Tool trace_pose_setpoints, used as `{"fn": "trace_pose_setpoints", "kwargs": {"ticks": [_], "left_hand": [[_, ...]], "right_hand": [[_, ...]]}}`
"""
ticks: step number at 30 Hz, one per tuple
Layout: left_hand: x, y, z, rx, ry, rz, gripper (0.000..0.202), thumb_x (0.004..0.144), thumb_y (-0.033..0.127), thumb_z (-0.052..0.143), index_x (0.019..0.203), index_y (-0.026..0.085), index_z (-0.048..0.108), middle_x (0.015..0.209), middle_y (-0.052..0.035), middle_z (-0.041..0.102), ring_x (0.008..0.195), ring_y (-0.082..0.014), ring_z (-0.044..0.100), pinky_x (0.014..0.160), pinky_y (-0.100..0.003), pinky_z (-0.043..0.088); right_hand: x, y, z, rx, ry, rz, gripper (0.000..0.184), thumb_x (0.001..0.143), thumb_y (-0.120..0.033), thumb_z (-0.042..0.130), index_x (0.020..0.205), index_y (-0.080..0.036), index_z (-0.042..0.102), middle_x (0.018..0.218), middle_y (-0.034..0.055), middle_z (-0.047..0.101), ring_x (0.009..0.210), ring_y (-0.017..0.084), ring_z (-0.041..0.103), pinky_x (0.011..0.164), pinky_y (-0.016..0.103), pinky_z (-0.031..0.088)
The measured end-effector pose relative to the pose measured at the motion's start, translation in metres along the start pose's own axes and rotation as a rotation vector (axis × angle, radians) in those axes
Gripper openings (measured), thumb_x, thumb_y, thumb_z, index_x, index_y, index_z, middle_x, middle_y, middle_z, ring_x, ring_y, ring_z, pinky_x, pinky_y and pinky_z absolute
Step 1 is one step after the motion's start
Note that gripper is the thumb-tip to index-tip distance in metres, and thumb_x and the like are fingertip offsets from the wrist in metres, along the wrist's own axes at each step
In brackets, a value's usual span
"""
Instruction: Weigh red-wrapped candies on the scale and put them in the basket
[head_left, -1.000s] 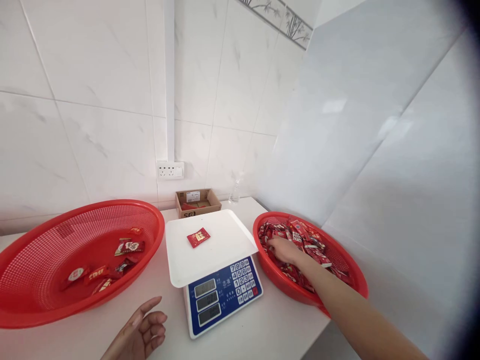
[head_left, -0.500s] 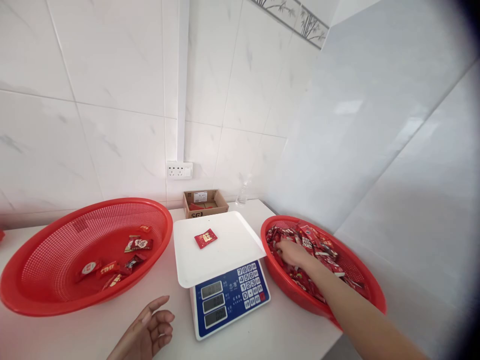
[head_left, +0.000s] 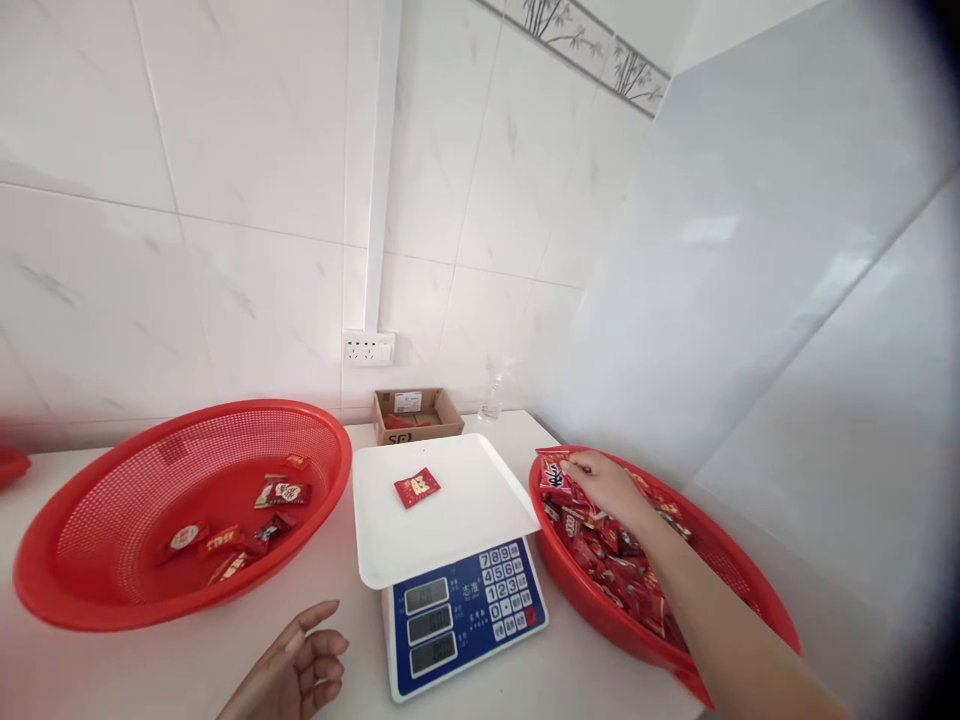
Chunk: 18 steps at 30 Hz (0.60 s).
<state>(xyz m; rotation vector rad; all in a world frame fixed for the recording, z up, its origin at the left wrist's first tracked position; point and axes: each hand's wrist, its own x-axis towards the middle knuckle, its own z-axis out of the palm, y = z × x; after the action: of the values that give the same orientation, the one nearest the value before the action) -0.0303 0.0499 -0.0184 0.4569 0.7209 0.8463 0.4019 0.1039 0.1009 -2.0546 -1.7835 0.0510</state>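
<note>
My right hand is over the right red basket, its thumb and fingers pinching a red snack packet with dark lettering and a white patch. Below it, many small red packets fill that basket. On the white pan of a blue-fronted digital scale lies one red packet with pale yellow print. My left hand hovers just left of the scale, fingers loosely curled and apart, holding nothing.
A second red basket stands at left with several wrapped pieces inside. Behind the scale are a small cardboard box and a clear plastic bottle. A tiled wall with a socket closes the back.
My right hand has risen from among the packets and now grips a red packet. The left hand stays put. The view has shifted slightly.
</note>
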Motion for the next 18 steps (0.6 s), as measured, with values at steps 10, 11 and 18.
{"fn": "trace_pose_setpoints", "kwargs": {"ticks": [10,11,18], "left_hand": [[-0.011,-0.001,0.004,0.033,-0.067,0.144,0.038,0.074,0.046,0.065,0.103,0.023,0.062,0.085,-0.0050,0.065,0.076,-0.0176,0.058,0.078,-0.033,0.043],[-0.012,-0.001,0.005,0.035,-0.071,0.148,0.037,0.074,0.046,0.065,0.103,0.023,0.062,0.084,-0.0050,0.065,0.076,-0.0174,0.058,0.078,-0.033,0.043],[-0.015,0.000,0.008,0.031,-0.066,0.164,0.036,0.074,0.045,0.065,0.102,0.022,0.062,0.084,-0.0054,0.065,0.075,-0.0172,0.058,0.077,-0.033,0.042]], "right_hand": [[0.009,-0.091,0.045,0.365,-0.266,-0.139,0.039,0.081,-0.051,0.036,0.070,-0.019,0.056,0.069,0.0000,0.060,0.067,0.016,0.056,0.062,0.025,0.041],[0.009,-0.096,0.049,0.374,-0.295,-0.136,0.039,0.081,-0.051,0.037,0.069,-0.019,0.057,0.067,-0.0001,0.060,0.065,0.016,0.056,0.060,0.025,0.041],[0.010,-0.107,0.058,0.264,-0.249,-0.129,0.029,0.080,-0.039,0.045,0.068,-0.020,0.064,0.071,0.0015,0.063,0.074,0.018,0.058,0.068,0.027,0.041]]}}
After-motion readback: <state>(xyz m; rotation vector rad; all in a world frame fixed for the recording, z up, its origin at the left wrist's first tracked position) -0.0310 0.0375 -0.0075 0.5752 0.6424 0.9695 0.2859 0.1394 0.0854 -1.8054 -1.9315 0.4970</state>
